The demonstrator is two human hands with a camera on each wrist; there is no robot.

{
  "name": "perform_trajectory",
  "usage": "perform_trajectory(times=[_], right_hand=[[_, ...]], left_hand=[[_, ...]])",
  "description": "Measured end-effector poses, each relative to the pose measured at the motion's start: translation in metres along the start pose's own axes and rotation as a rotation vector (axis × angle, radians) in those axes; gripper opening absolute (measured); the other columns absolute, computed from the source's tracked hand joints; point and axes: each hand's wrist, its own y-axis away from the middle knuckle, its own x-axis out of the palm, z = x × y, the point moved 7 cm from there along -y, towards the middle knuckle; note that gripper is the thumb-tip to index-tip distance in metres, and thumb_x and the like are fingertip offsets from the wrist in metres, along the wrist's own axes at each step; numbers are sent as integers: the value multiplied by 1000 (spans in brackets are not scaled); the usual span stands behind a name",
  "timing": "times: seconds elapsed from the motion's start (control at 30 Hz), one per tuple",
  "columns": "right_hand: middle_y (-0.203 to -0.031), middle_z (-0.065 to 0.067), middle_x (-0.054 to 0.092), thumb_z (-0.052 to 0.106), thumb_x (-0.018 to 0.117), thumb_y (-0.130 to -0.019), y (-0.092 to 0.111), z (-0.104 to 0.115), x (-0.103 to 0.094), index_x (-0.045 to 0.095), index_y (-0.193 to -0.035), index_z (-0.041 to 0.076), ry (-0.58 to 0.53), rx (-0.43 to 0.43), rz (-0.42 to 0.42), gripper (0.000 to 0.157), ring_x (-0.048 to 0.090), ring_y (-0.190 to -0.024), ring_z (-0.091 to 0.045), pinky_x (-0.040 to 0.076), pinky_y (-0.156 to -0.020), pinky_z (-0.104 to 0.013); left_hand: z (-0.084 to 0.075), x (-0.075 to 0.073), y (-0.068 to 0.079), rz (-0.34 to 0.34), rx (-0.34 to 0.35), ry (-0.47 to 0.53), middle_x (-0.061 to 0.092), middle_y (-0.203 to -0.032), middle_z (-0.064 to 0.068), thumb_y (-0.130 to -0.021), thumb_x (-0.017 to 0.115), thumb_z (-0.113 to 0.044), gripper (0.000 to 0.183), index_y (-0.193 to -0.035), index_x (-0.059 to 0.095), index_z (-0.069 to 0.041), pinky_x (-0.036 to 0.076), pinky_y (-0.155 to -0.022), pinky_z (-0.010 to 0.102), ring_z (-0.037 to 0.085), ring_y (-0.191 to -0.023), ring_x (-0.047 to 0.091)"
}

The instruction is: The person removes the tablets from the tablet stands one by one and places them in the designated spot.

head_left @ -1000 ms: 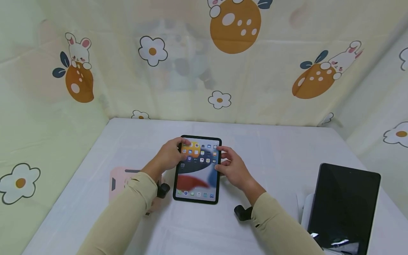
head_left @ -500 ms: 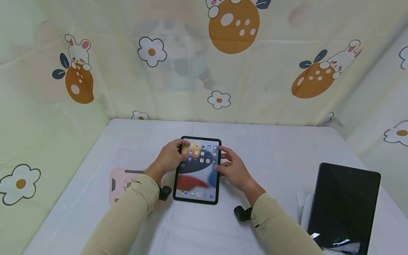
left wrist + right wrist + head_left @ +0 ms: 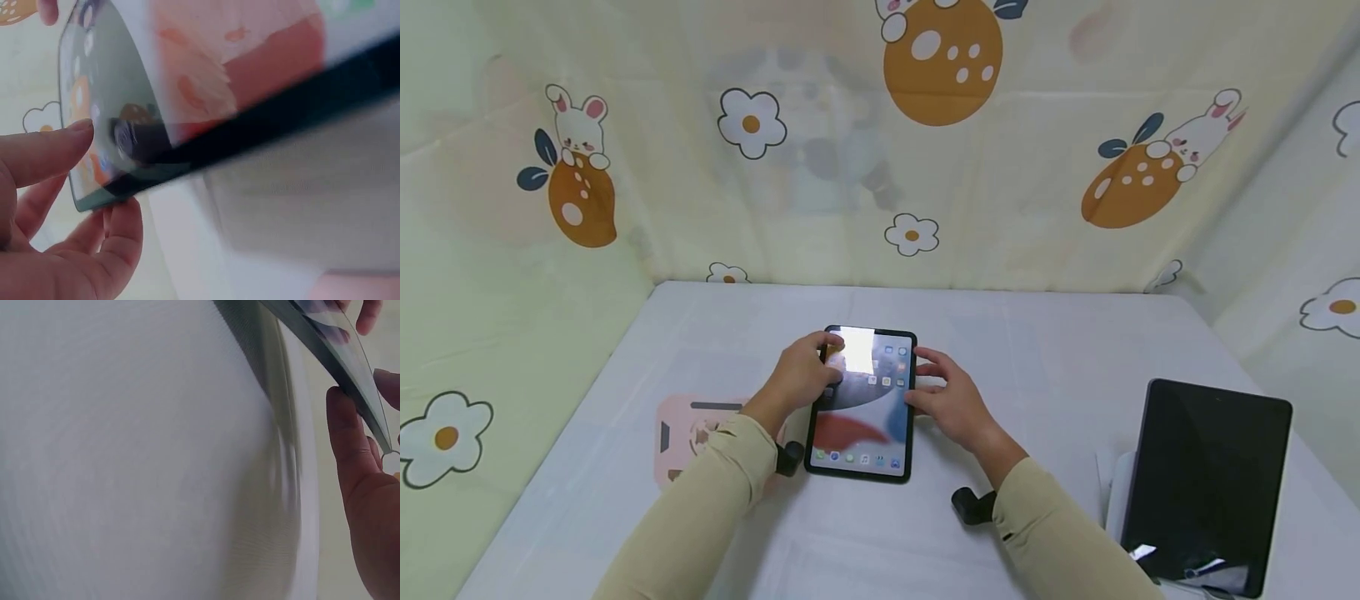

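A lit tablet (image 3: pixel 863 417) in a dark frame is held upright in portrait between both hands over the white table. My left hand (image 3: pixel 797 372) grips its upper left edge. In the left wrist view the thumb (image 3: pixel 59 150) lies on the screen side and the curled fingers (image 3: pixel 122 244) sit under the edge. At the upper right edge my right hand (image 3: pixel 953 400) pinches the tablet, with fingers on both sides of the rim (image 3: pixel 344 372) in the right wrist view. A white patch glows in the screen's upper left; app icons show elsewhere on it.
A pink flat case-like piece (image 3: pixel 696 429) with dark cutouts lies left, partly under the left forearm. A larger tablet (image 3: pixel 1210 483) with a dark screen rests at the right on something white. A printed curtain (image 3: pixel 1000 208) stands behind the table's far edge.
The upper left of the lit screen has turned from an orange shape with icons to a bright white patch. The left hand and tablet have shifted slightly; both grips persist.
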Motion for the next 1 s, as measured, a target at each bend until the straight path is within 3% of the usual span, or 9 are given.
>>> perform_trajectory(times=[0.4, 0.67, 0.87, 1.0], right_hand=[[-138, -16, 50, 8, 70, -92, 2, -2, -1, 41, -149, 13, 57, 30, -62, 64, 65, -110, -29, 53, -92, -41], [-142, -17, 50, 5, 70, -92, 3, -2, 2, 40, -150, 11, 34, 17, -55, 65, 57, -124, -33, 49, -98, -43], [-143, -17, 50, 5, 71, -91, 4, -2, 4, 41, -150, 10, 15, -5, -41, 66, 52, -129, -32, 47, -100, -44], [-145, -17, 49, 6, 71, -91, 4, -4, 7, 41, -150, 10, 30, 4, -36, 66, 51, -130, -32, 47, -101, -45]], left_hand=[[6, 18, 7, 7, 8, 196, 38, -155, 17, -90, 74, -15, 67, -151, 45, -20, 41, -105, 53, 36, -133, 44], [11, 23, 14, -29, 14, 222, 40, -153, 16, -92, 74, -19, 64, -149, 45, -20, 44, -104, 50, 36, -134, 45], [14, 27, 12, -35, 30, 263, 21, -163, 15, -92, 74, -18, 65, -151, 45, -19, 37, -109, 51, 36, -140, 38], [16, 28, 12, -45, 6, 257, 24, -162, 14, -92, 74, -21, 63, -149, 48, -20, 35, -110, 54, 37, -141, 36]])
